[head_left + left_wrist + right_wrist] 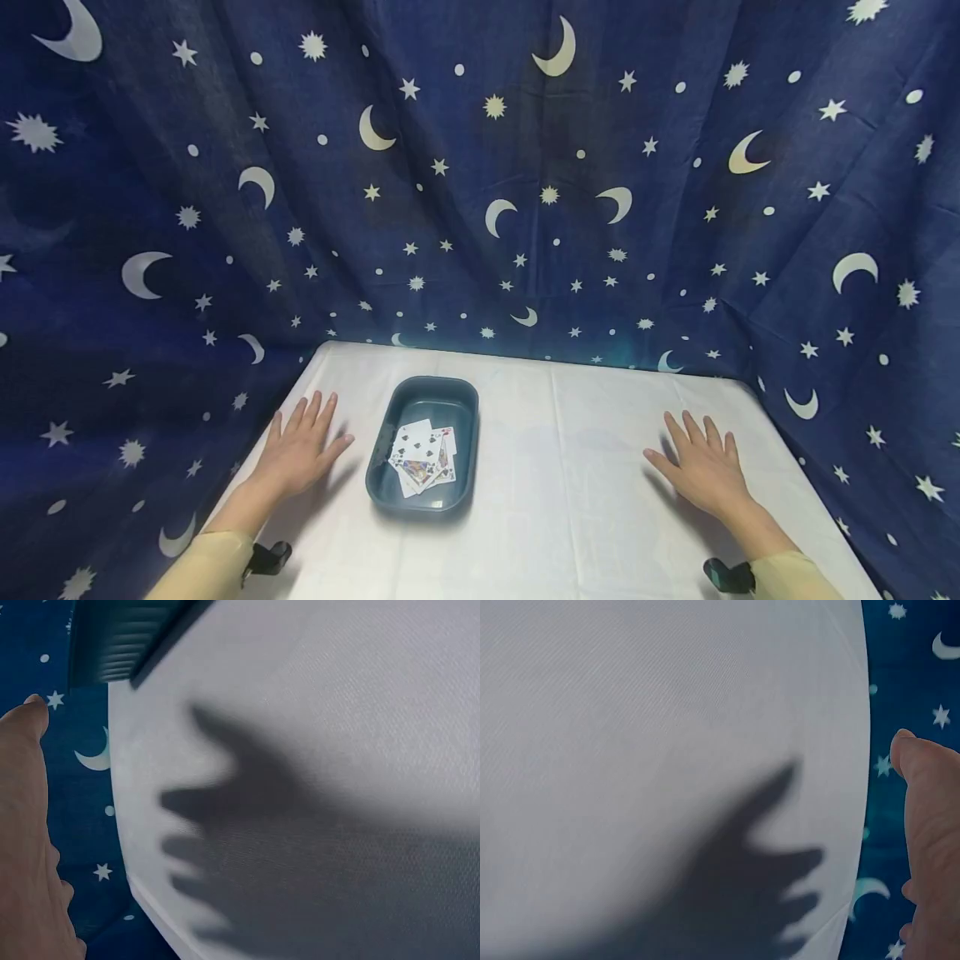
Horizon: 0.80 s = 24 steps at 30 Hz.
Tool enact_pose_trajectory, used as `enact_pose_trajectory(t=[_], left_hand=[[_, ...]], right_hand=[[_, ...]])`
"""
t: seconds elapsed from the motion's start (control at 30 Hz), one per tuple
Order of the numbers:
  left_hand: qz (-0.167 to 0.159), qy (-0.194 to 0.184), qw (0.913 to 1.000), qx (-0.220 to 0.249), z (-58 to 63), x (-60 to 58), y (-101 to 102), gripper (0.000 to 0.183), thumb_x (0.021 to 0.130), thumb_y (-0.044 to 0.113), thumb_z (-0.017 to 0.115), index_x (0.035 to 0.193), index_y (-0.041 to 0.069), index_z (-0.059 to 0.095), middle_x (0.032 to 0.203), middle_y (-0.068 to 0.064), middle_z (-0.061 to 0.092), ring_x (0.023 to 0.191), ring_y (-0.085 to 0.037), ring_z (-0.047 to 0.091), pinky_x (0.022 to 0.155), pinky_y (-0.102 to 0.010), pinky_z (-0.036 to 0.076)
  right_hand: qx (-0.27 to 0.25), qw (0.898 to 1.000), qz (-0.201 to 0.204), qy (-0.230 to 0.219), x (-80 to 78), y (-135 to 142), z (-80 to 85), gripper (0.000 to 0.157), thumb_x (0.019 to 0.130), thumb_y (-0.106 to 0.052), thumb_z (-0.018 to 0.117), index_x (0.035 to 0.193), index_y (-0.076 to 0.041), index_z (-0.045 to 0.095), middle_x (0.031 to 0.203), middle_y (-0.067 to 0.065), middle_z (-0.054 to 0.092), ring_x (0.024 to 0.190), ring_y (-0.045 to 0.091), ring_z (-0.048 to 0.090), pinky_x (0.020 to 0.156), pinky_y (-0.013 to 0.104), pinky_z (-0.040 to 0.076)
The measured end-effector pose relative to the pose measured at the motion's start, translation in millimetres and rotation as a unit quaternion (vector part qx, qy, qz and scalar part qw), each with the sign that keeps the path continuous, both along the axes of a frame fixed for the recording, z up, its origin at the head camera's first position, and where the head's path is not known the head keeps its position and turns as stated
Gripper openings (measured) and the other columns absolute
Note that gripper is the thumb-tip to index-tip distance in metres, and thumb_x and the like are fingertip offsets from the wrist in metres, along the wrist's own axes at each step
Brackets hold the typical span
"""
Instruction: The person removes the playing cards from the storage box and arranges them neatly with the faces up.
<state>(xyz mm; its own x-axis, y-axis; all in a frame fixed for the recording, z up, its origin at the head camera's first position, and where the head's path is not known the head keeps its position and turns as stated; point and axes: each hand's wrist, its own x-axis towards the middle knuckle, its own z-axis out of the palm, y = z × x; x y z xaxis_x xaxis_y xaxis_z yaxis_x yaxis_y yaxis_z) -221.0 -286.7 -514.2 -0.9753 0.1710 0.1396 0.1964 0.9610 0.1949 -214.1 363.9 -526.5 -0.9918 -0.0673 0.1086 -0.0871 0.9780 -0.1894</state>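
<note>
A dark teal plastic basin (378, 471) stands left of the middle of the table, with several playing cards (417, 446) lying loosely overlapped inside it. My left hand (295, 457) hovers to the left of the basin, palm down and fingers spread, and holds nothing. In the left wrist view its thumb side shows at the left edge, and the basin's ribbed wall (127, 645) is at the top. Far to the right, my right hand (705, 467) is likewise spread above the table, holding nothing. The right wrist view shows that hand (937, 832) at its right edge.
A white cloth covers the table (540, 533). Dark blue curtain (480, 208) with moons and stars hangs behind it and along both sides. Both hands cast shadows on the cloth. Black wrist-worn devices (268, 558) sit at the sleeve cuffs.
</note>
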Motion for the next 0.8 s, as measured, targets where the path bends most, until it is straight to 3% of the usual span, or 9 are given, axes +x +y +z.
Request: enact_pose_trajectory(t=[0.23,0.43,0.57,0.8], left_hand=[[-0.016,0.007,0.9992,0.037,8.1,6.3,5,0.085,0.103,0.060,0.046,0.163,0.004,0.022,0.165,-0.030,0.018,0.151,-0.050,0.014,0.118,-0.071,0.000],[-0.053,-0.005,0.9930,0.106,13.1,15.5,13,0.085,0.103,0.054,0.053,0.164,0.005,0.019,0.166,-0.026,0.018,0.152,-0.048,0.013,0.120,-0.068,0.004],[-0.081,-0.033,0.9838,0.157,12.7,21.0,21,0.088,0.102,0.051,0.057,0.164,0.006,0.014,0.169,-0.020,0.014,0.153,-0.044,0.012,0.122,-0.064,0.010],[-0.101,-0.116,0.9563,0.249,4.4,28.4,33,0.108,0.092,0.051,0.073,0.166,0.013,0.004,0.170,-0.018,0.008,0.153,-0.044,0.014,0.120,-0.064,0.019]], right_hand=[[-0.004,0.999,0.032,0.016,-13.9,-28,11.3,0.096,0.096,-0.073,0.046,0.159,-0.002,0.032,0.161,0.033,0.023,0.147,0.059,0.010,0.113,0.077,-0.005],[-0.006,0.998,0.062,0.029,-28.0,-63,17.8,0.090,0.097,-0.067,0.052,0.159,-0.004,0.034,0.161,0.031,0.026,0.148,0.056,0.013,0.115,0.076,0.000],[0.002,0.996,0.086,0.039,-36.6,-89,20.2,0.085,0.098,-0.060,0.057,0.159,-0.005,0.036,0.161,0.028,0.029,0.149,0.054,0.016,0.117,0.074,0.004],[0.002,0.989,0.143,0.048,-49.2,-140,24.8,0.080,0.098,-0.055,0.060,0.159,-0.009,0.037,0.163,0.021,0.032,0.151,0.047,0.020,0.120,0.068,0.009]])
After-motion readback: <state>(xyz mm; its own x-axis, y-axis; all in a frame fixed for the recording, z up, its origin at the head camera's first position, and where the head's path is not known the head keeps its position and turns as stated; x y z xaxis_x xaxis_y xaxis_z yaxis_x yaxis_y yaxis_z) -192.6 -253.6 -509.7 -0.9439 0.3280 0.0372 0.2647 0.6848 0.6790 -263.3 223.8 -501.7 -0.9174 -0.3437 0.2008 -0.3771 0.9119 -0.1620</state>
